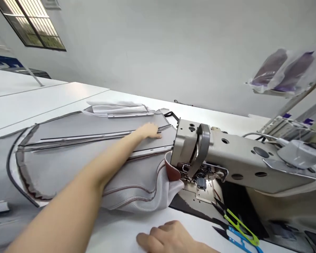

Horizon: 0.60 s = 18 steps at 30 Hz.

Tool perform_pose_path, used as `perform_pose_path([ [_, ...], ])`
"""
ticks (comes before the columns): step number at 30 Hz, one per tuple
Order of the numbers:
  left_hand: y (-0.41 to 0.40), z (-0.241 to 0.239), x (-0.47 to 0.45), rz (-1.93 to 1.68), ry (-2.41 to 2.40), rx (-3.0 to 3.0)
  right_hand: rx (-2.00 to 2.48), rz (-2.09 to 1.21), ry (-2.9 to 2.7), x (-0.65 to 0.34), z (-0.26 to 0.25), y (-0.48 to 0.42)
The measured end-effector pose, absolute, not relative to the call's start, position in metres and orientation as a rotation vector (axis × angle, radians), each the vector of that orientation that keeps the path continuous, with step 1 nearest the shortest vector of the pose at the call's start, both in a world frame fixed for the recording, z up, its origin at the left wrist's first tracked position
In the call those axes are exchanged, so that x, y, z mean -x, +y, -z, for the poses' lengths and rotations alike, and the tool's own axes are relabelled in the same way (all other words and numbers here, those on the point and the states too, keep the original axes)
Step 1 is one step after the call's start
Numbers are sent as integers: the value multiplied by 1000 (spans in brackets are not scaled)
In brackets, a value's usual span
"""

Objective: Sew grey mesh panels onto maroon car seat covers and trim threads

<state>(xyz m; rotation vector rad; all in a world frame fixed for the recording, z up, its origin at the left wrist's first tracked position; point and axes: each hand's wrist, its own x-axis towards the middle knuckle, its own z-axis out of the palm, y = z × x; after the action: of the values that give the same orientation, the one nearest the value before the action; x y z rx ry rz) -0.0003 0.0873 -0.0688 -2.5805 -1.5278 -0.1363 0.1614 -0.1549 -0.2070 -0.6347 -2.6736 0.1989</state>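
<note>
My left hand (149, 131) reaches far across the table, fingers stretched flat on a large grey fabric panel (76, 154) with dark piped edges. The panel lies spread to the left of the sewing machine head (200, 147), and its folded edge (147, 196) bunches up beside the needle area. My right hand (171, 239) rests at the near edge of the table with its fingers curled down on the white surface; nothing shows in it.
Yellow-green thread snips (239, 226) and a blue pair (239, 242) lie right of my right hand. A folded white piece (116, 107) sits beyond the panel. Plastic-wrapped purple items (284, 70) sit on a rack at the right. White tables (28, 95) stretch to the left.
</note>
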Motion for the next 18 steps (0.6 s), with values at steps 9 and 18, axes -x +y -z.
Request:
perform_pose_path([
  [9,68,-24,28,333,-1628,2328,1040,-424,-2663,-103,120,-114],
  [18,-175,-39,92,786,-1281,1997,1181,-159,-2131,-109,-132,-101],
])
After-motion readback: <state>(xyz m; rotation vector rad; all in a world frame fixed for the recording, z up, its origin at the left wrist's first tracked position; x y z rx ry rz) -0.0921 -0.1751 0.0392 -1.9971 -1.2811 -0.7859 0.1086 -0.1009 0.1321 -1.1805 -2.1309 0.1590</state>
